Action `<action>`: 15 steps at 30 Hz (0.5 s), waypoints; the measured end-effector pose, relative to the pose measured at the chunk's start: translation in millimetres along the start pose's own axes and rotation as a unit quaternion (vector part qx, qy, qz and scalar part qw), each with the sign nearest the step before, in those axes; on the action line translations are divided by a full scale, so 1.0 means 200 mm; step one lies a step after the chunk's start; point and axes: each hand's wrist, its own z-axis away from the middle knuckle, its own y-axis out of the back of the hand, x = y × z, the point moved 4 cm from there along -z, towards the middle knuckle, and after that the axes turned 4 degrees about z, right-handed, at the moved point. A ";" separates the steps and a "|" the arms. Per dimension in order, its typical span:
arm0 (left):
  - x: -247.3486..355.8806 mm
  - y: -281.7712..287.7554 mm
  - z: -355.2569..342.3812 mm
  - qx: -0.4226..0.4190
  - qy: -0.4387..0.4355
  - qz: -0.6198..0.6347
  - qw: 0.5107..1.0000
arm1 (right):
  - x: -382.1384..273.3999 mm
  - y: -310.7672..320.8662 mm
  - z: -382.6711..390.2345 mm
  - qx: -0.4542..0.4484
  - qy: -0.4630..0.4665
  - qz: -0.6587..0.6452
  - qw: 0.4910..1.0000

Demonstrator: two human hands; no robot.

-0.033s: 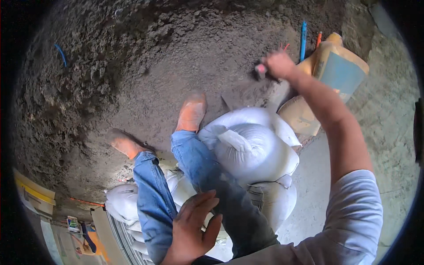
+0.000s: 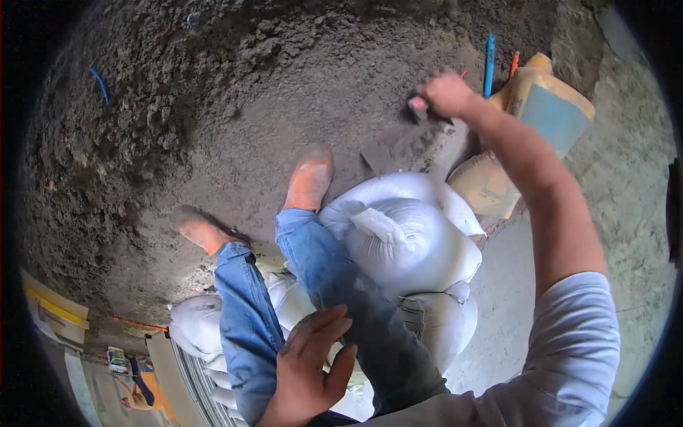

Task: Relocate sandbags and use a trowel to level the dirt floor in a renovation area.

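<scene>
My right hand (image 2: 449, 94) is closed round a tool with a dark and pink handle end (image 2: 418, 104), blurred by motion, out over the grey-brown soil at the upper right. Just below this hand lies a flat grey plate (image 2: 402, 151) with soil on it; I cannot tell whether it joins the tool. My left hand (image 2: 307, 366) is held low in the middle over my jeans-clad leg (image 2: 327, 274), fingers apart and nothing in them. White filled sacks (image 2: 413, 242) are stacked beside that leg.
Right of my right hand stand a cut tan plastic container (image 2: 551, 117) and a blue pipe (image 2: 489, 67). My orange-brown boots (image 2: 311, 178) rest on the soil. A concrete surface (image 2: 612, 185) runs along the right. A person in orange and dark clothing (image 2: 148, 388) is at the lower left.
My right hand has moved slightly up and to the left with the tool. The grey plate has shifted a little to the right. My left hand stays put.
</scene>
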 end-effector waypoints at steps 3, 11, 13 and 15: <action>-0.01 0.03 0.01 0.010 -0.016 0.007 1.000 | 0.00 0.22 -0.19 0.063 0.051 0.033 0.996; -0.10 0.00 0.02 0.038 -0.046 -0.016 0.998 | 0.07 0.99 -0.49 0.303 -0.076 0.042 0.949; -0.15 0.01 0.03 0.061 -0.060 -0.021 0.996 | 0.00 1.10 -0.45 0.344 -0.063 0.040 0.936; -0.18 0.00 0.01 0.061 -0.065 -0.007 0.996 | -0.03 1.37 -0.37 0.330 -0.088 0.079 0.937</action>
